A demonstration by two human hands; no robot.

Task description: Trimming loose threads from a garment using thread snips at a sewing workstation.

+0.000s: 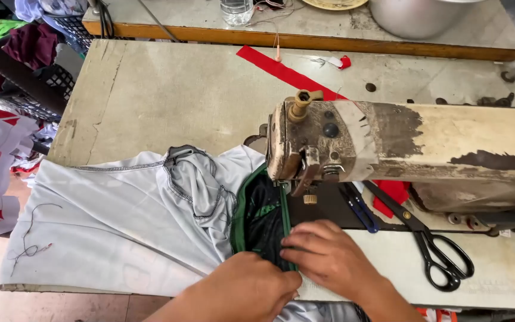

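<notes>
I look down on a worn sewing table (168, 89) with an old, paint-chipped sewing machine (388, 149) lying across its right side. My left hand (248, 289) rests low in the middle of the view, fingers curled and pressed flat on a light grey garment (120, 220) with dark overlock stitching along its edges. My right hand (329, 256) sits just beside it, touching it, fingers together and bent down onto a black fabric piece with green trim (260, 217). I cannot tell whether either hand is pinching the cloth or only pressing it. The black and green piece lies at the grey garment's right edge, directly in front of the machine's needle end. Right of my hands lie small blue thread snips (360, 209) and large black scissors (433, 244). A red fabric strip (284, 71) runs diagonally behind the machine. The grey garment hangs over the table's left front edge.
</notes>
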